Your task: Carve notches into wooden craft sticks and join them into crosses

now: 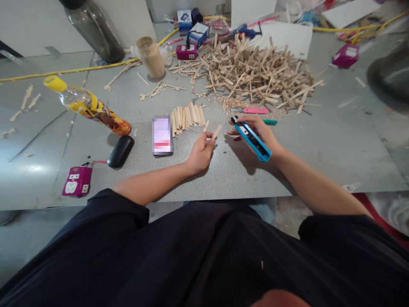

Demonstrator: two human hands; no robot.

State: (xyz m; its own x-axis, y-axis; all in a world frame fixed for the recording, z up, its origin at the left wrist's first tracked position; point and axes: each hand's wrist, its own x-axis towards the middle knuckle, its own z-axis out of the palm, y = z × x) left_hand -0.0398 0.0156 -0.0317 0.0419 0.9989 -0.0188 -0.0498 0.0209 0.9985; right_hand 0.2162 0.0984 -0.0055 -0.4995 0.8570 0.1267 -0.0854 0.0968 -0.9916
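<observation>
Wooden stick (217,132) is in L hand (200,152), pinched btwn thumb & fingers, flat end poking out up & to the R. 2nd stick (206,125) shows by same fingers; can't tell if it's held too. R hand (260,133) is closed round blue tool (253,140), fingers bent over it, dark end pointing up-left; tool is just R of the stick, not touching it. Green item (270,122) lies next to R hand, partly hidden, w/ pink cutter (255,110) flat on grey table (332,145) a bit beyond. Row of sticks (188,117) lies side by side just past L hand, right beside phone (162,134), screen blurred out. Big loose stick pile (258,70) is behind, w/ wood shavings (234,103) along its near edge. Further L: black case (120,151), yellow-capped bottle (92,108) upright nr it, & purple socket block (76,181) nr table edge. Jar (150,59) w/ pale contents stands at back, nr yellow cable (76,71).
</observation>
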